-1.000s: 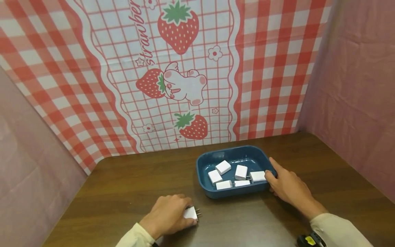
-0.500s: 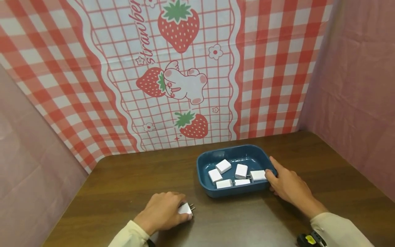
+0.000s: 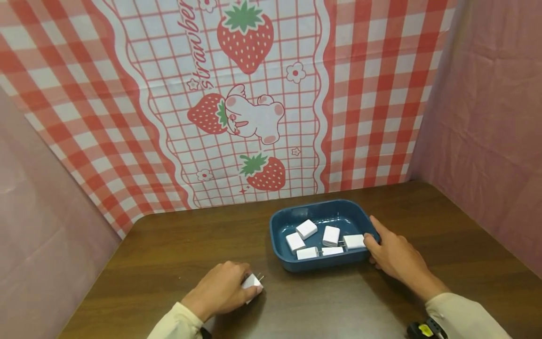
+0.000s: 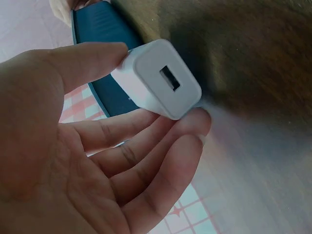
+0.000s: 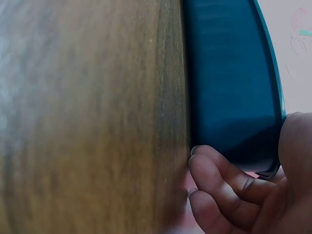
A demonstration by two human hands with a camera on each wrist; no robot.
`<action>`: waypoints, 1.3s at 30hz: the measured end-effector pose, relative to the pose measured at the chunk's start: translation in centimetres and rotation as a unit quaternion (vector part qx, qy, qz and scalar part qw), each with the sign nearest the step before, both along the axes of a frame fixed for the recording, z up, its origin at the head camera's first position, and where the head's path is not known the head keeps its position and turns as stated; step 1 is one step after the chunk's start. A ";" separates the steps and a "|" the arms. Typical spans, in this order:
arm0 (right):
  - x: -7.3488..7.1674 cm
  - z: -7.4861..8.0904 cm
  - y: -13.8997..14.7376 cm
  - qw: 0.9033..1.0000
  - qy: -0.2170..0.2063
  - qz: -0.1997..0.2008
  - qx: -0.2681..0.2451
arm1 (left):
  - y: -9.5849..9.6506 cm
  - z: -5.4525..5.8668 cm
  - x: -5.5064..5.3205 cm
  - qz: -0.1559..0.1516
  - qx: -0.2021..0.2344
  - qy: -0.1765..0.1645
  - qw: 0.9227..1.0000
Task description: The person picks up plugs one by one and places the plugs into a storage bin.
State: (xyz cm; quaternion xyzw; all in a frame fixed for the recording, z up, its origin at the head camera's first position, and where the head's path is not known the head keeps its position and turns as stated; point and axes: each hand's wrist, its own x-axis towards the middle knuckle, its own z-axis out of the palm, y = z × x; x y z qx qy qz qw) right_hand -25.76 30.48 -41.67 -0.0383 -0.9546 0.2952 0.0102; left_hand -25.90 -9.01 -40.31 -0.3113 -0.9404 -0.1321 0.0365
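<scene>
My left hand (image 3: 222,288) pinches a white USB charger (image 3: 252,283) between thumb and fingers, left of and nearer than the blue tray. Two metal prongs point away from the palm, toward the tray. In the left wrist view the USB port on the charger's (image 4: 168,80) end face shows. My right hand (image 3: 398,256) grips the right end of the blue tray (image 3: 305,267), thumb over the rim and fingers against the outer wall. Several white chargers (image 3: 331,236) lie inside the tray, the rightmost next to my right thumb. In the right wrist view curled fingers (image 5: 214,178) lie under the tray's end.
The brown wooden table (image 3: 178,249) spreads around the tray. Behind it hangs a red-and-white checked cloth (image 3: 381,94) with strawberry prints. Pink curtains (image 3: 487,141) close off both sides. A black device with a yellow label (image 3: 425,329) sits at the right wrist.
My left hand has drawn back to the left with the charger, and the charger has turned so its prongs point more upward in view. The right hand and tray have stayed put.
</scene>
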 end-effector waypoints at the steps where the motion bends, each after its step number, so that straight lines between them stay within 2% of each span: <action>1: 0.0 0.0 0.0 1.000 0.000 0.000 -0.001 | 0.0 0.0 0.0 0.003 0.000 0.003 1.000; 6: 0.0 -0.1 0.0 1.000 0.002 0.000 0.001 | 0.1 0.2 0.0 0.019 0.002 0.004 1.000; 16: -0.1 -0.2 0.2 1.000 -0.014 0.001 -0.003 | 0.4 0.9 -0.3 0.019 0.023 0.008 1.000; 20: -0.1 -0.1 0.2 1.000 -0.007 0.003 -0.003 | 0.7 1.1 -0.4 0.019 0.030 0.021 0.999; 24: -0.2 0.1 0.3 1.000 -0.003 0.005 -0.001 | 0.9 1.3 -0.5 0.021 0.031 0.048 0.998; 29: -0.2 0.2 0.2 1.000 -0.003 0.003 0.006 | 1.1 1.9 -0.6 0.045 0.024 0.077 0.996; 33: -0.3 0.1 0.2 1.000 -0.005 0.003 0.005 | 1.3 2.1 -0.8 0.062 0.043 0.071 0.995; 39: -0.3 0.2 0.3 1.000 -0.007 0.000 0.003 | 2.0 2.5 -1.2 0.062 0.075 0.067 0.993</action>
